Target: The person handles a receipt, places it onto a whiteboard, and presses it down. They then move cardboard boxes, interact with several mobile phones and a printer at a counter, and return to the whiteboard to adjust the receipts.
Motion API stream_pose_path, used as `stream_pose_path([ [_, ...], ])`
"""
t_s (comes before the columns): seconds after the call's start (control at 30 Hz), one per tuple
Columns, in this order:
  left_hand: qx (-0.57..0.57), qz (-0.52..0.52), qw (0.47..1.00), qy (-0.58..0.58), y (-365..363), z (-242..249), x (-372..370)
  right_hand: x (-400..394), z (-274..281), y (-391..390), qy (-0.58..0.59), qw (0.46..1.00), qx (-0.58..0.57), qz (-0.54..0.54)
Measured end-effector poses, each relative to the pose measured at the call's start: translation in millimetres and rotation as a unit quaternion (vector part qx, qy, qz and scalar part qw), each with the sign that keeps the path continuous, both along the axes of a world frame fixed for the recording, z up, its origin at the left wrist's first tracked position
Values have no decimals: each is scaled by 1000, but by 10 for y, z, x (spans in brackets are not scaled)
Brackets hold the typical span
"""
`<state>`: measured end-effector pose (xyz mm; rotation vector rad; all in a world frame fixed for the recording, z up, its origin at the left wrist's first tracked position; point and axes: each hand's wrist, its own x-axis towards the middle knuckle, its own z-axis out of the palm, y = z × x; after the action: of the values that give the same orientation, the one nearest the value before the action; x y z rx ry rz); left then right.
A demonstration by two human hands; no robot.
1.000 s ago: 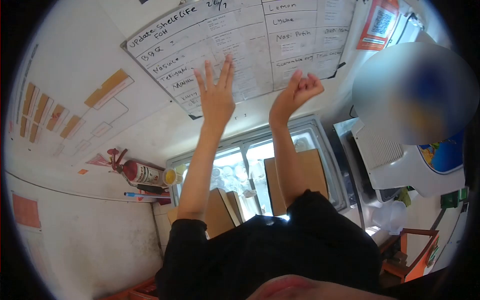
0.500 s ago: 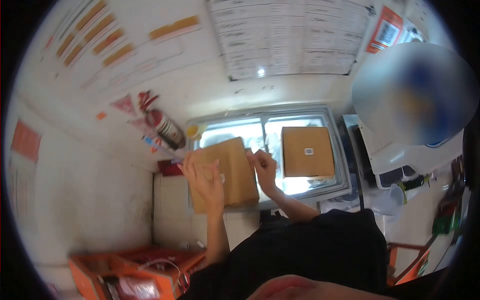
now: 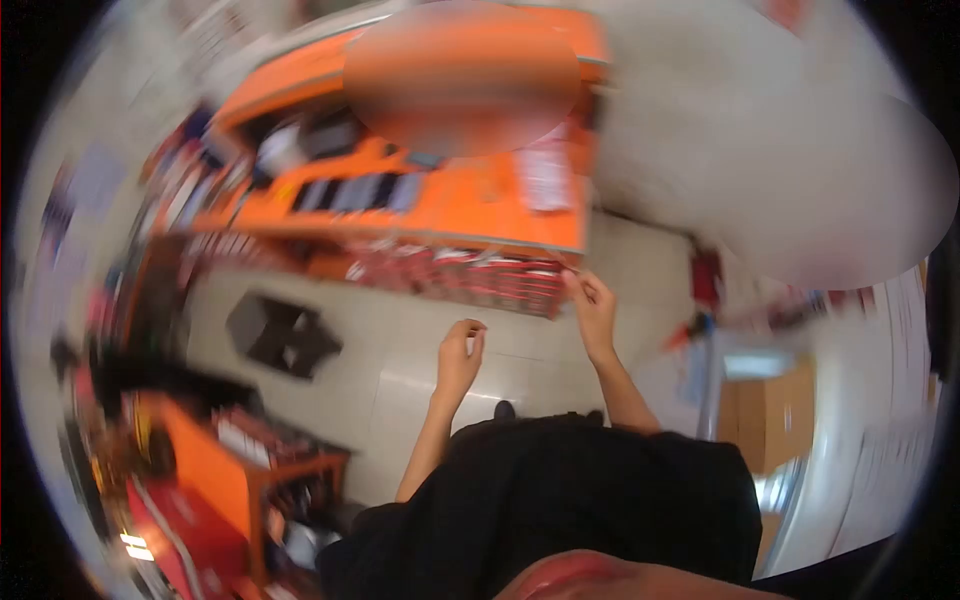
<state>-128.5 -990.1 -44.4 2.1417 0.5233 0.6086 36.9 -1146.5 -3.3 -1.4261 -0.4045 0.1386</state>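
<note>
The view is heavily blurred, so I give only what I can make out. Far left of my hands, low down, an orange rack [image 3: 215,470] holds dark and red items I cannot identify. Above it, on the pale floor [image 3: 420,380], lies a black angular shape [image 3: 283,333], well apart from my left hand [image 3: 460,355]. That hand hangs over bare floor with fingers curled loosely inward, holding nothing I can see. My right hand [image 3: 595,310] is just beside it, fingers pinched near the lower edge of a row of red packets [image 3: 470,272] along the base of the orange counter [image 3: 420,195]; whether it grips one, I cannot tell. The counter top carries dark trays, contents unreadable. Open floor lies under and between both hands. Further right, a brown box [image 3: 770,415] sits well apart.
</note>
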Motion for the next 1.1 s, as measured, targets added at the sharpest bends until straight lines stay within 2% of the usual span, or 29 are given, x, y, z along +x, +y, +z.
stream_pose_path([
  [0.07, -4, 101, 995, 6, 393, -113, -508, -155, -281, 575, 53, 994, -59, 72],
  [0.17, -6, 195, 980, 38, 747, -378, -1160, -485, -580, 1317, 9, 982, -87, 166],
  [0.23, -59, 264, 961, 48, 862, -741, -1471, -590, -723, 1660, 0, 975, -97, 198],
  [0.3, -130, 269, 949, 104, 1046, -997, -1633, -609, -851, 2077, -4, 969, -116, 219],
  [0.37, -174, 249, 946, 113, 1159, -1053, -1617, -522, -954, 2358, 25, 967, -129, 217],
  [0.4, -217, 226, 943, 115, 1254, -1074, -1596, -454, -952, 2510, 21, 962, -179, 206],
  [0.5, -226, 163, 953, 123, 1708, -1201, -1487, -172, -1120, 3037, 28, 969, -158, 190],
  [0.57, -211, 154, 957, 127, 2159, -1310, -1416, -13, -1206, 3445, 34, 972, -147, 181],
  [0.63, -208, 162, 952, 153, 2739, -1302, -1307, 164, -1222, 3879, 100, 974, -148, 141],
  [0.73, -186, 186, 948, 180, 3782, -1197, -1091, 681, -1631, 4628, 70, 971, -186, 131],
  [0.77, -168, 204, 941, 209, 4096, -1168, -1062, 818, -1900, 4861, 52, 965, -224, 126],
  [0.8, -139, 221, 947, 189, 4417, -1104, -1005, 1114, -2539, 5088, 1, 959, -262, 108],
  [0.87, -89, 243, 953, 159, 5124, -975, -835, 1344, -2676, 5660, -45, 957, -269, 102],
  [0.93, -71, 258, 953, 142, 5746, -931, -734, 1515, -2416, 6188, -19, 911, -386, 146],
  [1.0, -79, 259, 953, 140, 6206, -902, -704, 1566, -2365, 6683, -20, 926, -351, 134],
  [1.03, -95, 266, 951, 128, 6439, -867, -649, 1560, -2519, 6830, -15, 925, -358, 127],
  [1.1, -106, 260, 954, 101, 7045, -870, -424, 1717, -2710, 7344, -144, 924, -347, 72],
])
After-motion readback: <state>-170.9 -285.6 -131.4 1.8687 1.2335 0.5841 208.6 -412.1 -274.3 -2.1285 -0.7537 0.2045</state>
